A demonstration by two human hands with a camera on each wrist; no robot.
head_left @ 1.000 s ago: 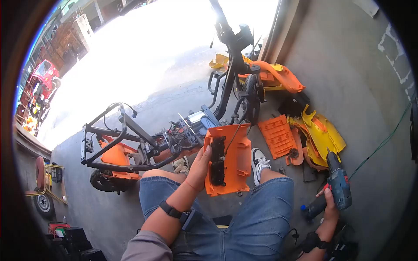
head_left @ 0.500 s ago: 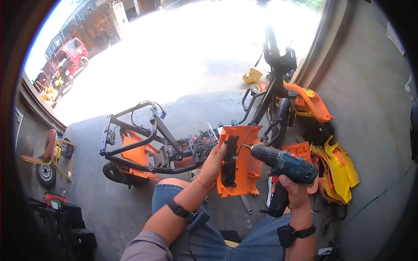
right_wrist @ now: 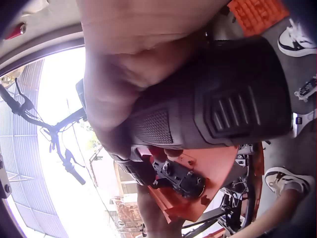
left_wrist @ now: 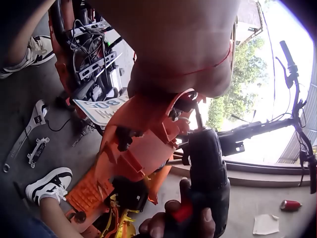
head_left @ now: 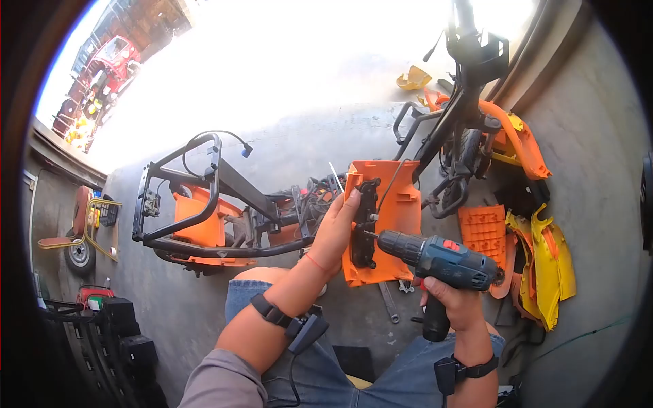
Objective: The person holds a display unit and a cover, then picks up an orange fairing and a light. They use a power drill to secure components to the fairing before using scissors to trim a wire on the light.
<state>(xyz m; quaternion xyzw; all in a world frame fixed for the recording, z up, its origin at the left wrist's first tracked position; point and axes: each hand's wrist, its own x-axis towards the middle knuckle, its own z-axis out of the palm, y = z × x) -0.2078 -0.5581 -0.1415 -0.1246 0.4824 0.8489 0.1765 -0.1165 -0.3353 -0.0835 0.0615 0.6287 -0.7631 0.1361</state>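
Observation:
My left hand grips the left edge of an orange plastic panel, thumb on its near face. A black part with a cable lies along that edge on the panel's inner side. My right hand wraps round the handle of a blue-and-black cordless drill, whose bit points left at the black part. In the right wrist view the drill's battery end fills much of the picture, with the black part beyond it. From the left wrist the drill's chuck shows close by the panel.
A stripped scooter frame stands in front of me. Orange and yellow body panels lie on the floor at right. An adjustable wrench lies near my shoes. Black boxes sit at lower left, a chair behind them.
My right hand has brought the drill from the far right up to the orange panel, its bit now at the black part. The left hand keeps holding the panel. The head view has shifted.

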